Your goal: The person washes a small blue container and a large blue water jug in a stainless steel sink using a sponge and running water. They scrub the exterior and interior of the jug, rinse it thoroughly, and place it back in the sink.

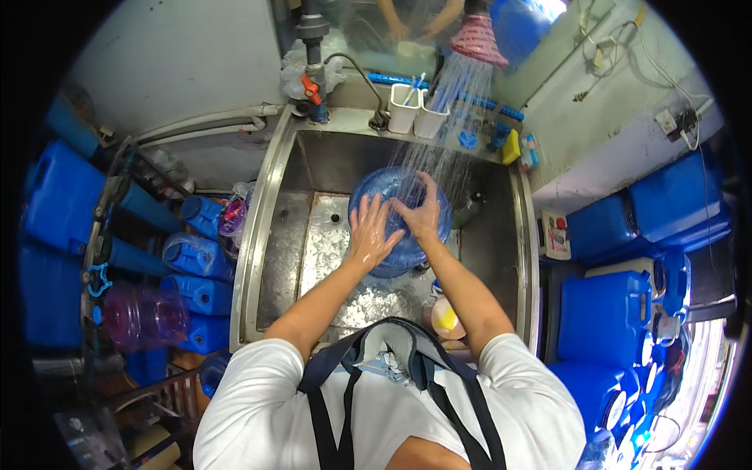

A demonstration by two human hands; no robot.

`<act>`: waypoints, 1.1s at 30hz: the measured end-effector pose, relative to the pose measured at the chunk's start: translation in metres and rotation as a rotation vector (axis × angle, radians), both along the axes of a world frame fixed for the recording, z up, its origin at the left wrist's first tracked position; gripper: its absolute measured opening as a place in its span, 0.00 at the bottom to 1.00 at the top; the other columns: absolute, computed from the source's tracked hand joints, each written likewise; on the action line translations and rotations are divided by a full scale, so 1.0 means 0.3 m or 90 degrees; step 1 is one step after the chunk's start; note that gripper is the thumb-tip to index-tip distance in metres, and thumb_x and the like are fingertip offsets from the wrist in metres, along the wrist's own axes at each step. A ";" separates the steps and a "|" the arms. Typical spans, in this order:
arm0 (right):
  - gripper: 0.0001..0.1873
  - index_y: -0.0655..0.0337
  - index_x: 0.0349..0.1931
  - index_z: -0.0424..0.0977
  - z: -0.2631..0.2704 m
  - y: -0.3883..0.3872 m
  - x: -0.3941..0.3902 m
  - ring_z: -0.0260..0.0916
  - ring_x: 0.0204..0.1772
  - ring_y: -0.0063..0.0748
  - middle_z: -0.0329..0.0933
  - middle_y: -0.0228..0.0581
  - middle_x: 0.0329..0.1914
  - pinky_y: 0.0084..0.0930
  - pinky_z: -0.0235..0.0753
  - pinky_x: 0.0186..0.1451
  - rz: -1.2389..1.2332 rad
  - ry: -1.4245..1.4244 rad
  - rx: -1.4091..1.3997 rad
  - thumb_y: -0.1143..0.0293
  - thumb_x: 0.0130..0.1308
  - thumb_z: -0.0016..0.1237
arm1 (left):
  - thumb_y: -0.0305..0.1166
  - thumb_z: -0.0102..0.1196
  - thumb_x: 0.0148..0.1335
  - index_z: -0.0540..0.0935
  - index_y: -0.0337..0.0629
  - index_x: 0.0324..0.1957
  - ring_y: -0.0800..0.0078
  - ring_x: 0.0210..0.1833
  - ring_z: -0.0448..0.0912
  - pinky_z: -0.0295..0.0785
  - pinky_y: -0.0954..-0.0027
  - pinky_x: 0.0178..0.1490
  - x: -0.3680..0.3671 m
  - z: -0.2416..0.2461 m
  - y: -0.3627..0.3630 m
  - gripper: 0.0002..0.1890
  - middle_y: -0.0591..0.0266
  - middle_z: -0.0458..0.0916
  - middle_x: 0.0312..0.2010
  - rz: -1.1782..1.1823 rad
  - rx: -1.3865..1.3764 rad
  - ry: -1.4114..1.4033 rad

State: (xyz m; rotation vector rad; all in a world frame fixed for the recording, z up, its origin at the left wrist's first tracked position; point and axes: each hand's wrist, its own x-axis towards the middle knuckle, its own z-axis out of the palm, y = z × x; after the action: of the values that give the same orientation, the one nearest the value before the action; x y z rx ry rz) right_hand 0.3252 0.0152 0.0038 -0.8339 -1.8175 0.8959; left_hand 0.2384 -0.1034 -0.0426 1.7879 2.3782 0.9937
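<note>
A round, translucent blue plastic water bottle (390, 267) is in the stainless steel sink (335, 235) before me, under falling water. My left hand (371, 232) lies on the bottle, palm down with the fingers spread. Beside it, my right hand (423, 211) touches the bottle with thumb and fingers curved apart; whether it grips is hard to tell. Both hands are wet. Water pours from a spout wrapped in pink cloth (477, 40) at the back. Close to my right forearm, a pale round container (446, 335) bears a yellow piece.
On the sink's back ledge are white plastic cups (405, 111), a blue cap (467, 139) and a yellow sponge (511, 147). A pipe valve with an orange handle (310, 89) rises at back left. Blue jerrycans (202, 294) crowd the left; more blue containers (605, 314) line the right.
</note>
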 end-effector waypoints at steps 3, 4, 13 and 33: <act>0.36 0.61 0.52 0.69 0.001 -0.027 -0.048 0.72 0.52 0.42 0.74 0.43 0.48 0.32 0.69 0.61 -0.039 0.062 0.060 0.70 0.37 0.66 | 0.47 0.50 0.67 0.57 0.40 0.71 0.49 0.76 0.47 0.43 0.56 0.76 -0.005 -0.106 -0.100 0.36 0.46 0.51 0.73 0.157 0.055 -0.243; 0.31 0.60 0.47 0.72 0.018 -0.036 -0.055 0.73 0.52 0.38 0.76 0.41 0.47 0.30 0.68 0.61 -0.039 0.062 -0.048 0.72 0.35 0.63 | 0.50 0.47 0.69 0.54 0.46 0.72 0.49 0.77 0.45 0.42 0.56 0.76 -0.018 -0.150 -0.117 0.36 0.47 0.49 0.74 0.222 0.078 -0.415; 0.26 0.63 0.48 0.73 0.385 0.016 -0.075 0.78 0.32 0.33 0.79 0.42 0.31 0.29 0.80 0.41 0.220 0.115 -0.218 0.79 0.45 0.64 | 0.62 0.38 0.68 0.61 0.41 0.70 0.58 0.67 0.67 0.63 0.54 0.68 -0.248 -0.421 -0.332 0.40 0.51 0.66 0.67 0.210 -0.025 -1.254; 0.19 0.69 0.42 0.73 0.626 0.122 -0.044 0.75 0.40 0.39 0.76 0.46 0.36 0.32 0.77 0.45 0.368 0.211 -0.248 0.74 0.46 0.54 | 0.63 0.48 0.63 0.74 0.47 0.60 0.59 0.56 0.77 0.72 0.56 0.61 -0.271 -0.330 -0.310 0.34 0.55 0.77 0.56 0.354 0.174 -1.271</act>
State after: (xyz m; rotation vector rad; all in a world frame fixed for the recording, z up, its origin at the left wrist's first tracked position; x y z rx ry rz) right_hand 0.3119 0.0517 0.1915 -0.3421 -1.6261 1.6891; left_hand 0.1570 -0.1964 -0.1417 -0.3650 1.1507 1.7387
